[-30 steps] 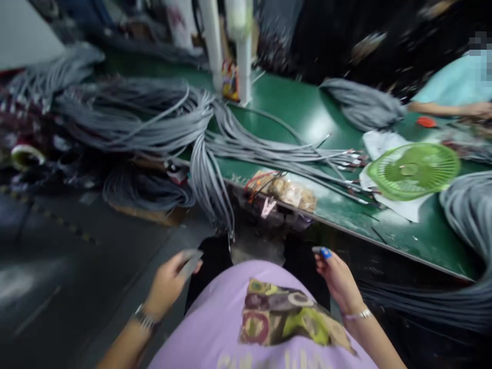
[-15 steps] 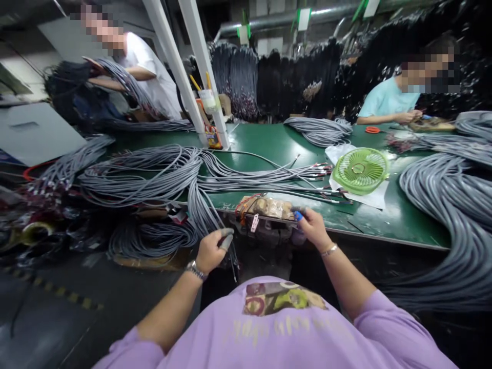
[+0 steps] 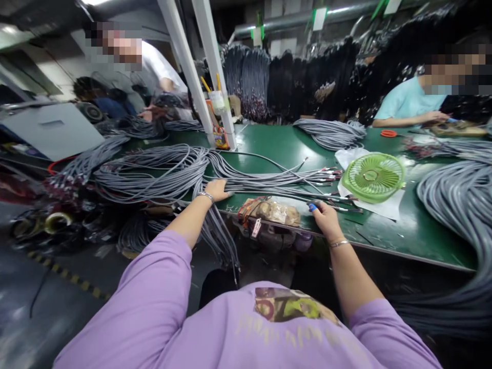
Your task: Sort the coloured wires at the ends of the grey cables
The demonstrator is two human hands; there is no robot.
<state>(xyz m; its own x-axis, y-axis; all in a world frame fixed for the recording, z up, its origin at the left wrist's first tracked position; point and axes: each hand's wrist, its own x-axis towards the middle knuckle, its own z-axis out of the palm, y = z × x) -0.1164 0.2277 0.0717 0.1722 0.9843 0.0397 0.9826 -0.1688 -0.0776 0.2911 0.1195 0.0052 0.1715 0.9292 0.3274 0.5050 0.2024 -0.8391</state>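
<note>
My left hand [image 3: 216, 189] rests over a bundle of grey cables [image 3: 265, 180] on the bench; its fingers are mostly hidden, so I cannot tell whether they grip a cable. A grey covering shows on a fingertip. My right hand [image 3: 326, 219] is at the bench's front edge, thumb and finger pinched together, the thumb tip blue. What they hold, if anything, is too small to make out. Between my hands lies a brown taped block [image 3: 279, 212] with orange wires and a pink tag [image 3: 256, 228]. Below my left hand, grey cables [image 3: 220, 233] hang over the edge.
A green fan [image 3: 373, 177] stands on white paper at right, near orange-handled scissors [image 3: 388, 133]. Large cable coils lie left and right on the green bench [image 3: 265, 139]. White posts [image 3: 217, 77] rise at its middle. Two co-workers are across the bench, one [image 3: 163, 66] left, one [image 3: 407, 105] right.
My left hand has moved up from below the bench edge onto the cable bundle. My right hand has shifted slightly off the taped block. The view has shifted, and the left co-worker has lowered their arms.
</note>
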